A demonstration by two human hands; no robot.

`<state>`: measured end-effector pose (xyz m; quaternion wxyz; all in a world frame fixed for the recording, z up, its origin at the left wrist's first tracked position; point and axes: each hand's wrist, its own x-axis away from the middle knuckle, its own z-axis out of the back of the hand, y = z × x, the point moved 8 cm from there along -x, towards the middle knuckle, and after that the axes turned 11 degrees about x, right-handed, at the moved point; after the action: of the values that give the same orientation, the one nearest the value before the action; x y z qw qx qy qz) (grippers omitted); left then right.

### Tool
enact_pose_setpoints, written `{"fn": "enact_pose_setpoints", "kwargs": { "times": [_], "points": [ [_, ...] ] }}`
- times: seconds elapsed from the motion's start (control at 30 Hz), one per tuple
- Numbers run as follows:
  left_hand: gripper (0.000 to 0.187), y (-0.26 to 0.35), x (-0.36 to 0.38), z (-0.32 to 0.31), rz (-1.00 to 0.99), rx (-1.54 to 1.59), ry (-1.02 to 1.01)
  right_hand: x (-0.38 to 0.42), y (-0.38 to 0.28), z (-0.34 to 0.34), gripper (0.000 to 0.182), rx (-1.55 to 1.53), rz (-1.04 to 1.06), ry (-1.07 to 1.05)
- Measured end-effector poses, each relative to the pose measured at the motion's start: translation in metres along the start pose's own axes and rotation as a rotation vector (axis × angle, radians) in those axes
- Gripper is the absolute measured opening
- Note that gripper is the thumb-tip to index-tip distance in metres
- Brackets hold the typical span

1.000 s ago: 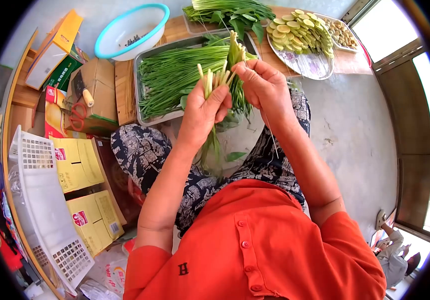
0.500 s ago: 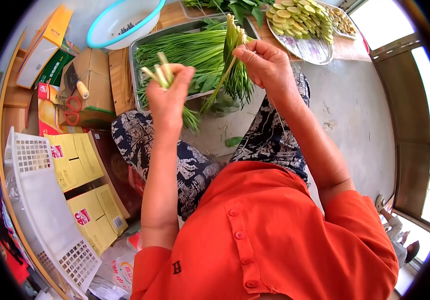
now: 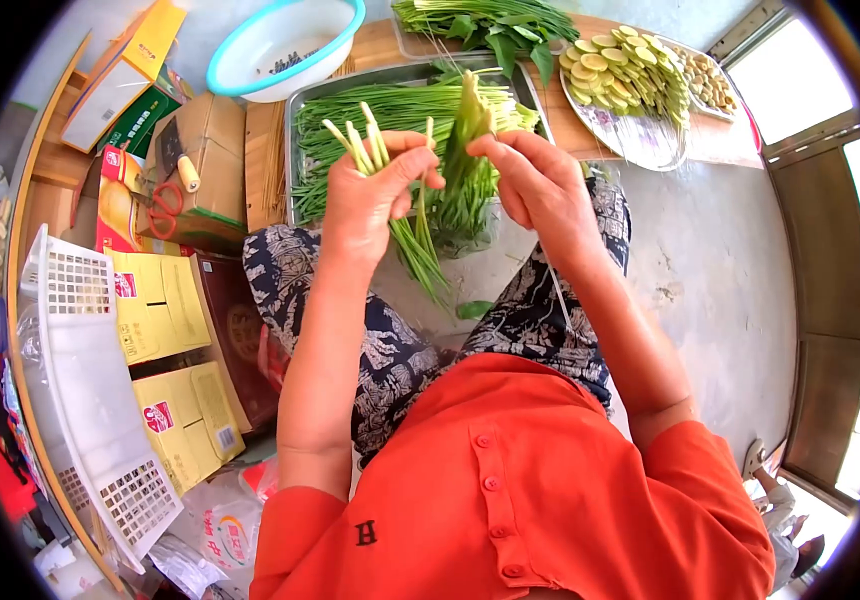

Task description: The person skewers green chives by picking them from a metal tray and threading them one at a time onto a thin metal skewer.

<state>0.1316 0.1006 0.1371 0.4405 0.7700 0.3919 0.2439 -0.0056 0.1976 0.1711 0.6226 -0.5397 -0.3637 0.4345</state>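
My left hand is closed round a small bunch of green stalks; their pale cut ends stick up above the fist and the green tips hang down. Beside it, my right hand has its fingers pinched at a hanging bundle of greens. A thin string trails below the right wrist. Behind both hands, a metal tray holds long green stalks and leaves.
On the wooden table are a blue-rimmed basin, more greens and a plate of sliced vegetable. At left are a cleaver, red scissors, yellow boxes and a white rack. Part of a person shows lower right.
My left hand has moved right, closer to the bundle, with its stalks. My right hand remains at the bundle's top. The whole view has shifted slightly.
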Motion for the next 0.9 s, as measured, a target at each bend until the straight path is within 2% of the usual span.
{"fn": "enact_pose_setpoints", "kwargs": {
  "times": [0.23,0.53,0.9],
  "points": [
    [0.025,-0.011,-0.023,0.005,0.054,0.145,-0.033,0.037,0.005,-0.001,0.023,0.004,-0.148,-0.268],
    [0.032,-0.030,-0.035,0.024,0.097,0.198,-0.009,0.044,0.028,0.000,0.023,0.004,-0.204,-0.273],
    [0.024,-0.033,-0.033,0.040,0.083,0.229,0.014,0.039,0.033,-0.014,0.023,0.045,-0.237,-0.316]
  ]
}}
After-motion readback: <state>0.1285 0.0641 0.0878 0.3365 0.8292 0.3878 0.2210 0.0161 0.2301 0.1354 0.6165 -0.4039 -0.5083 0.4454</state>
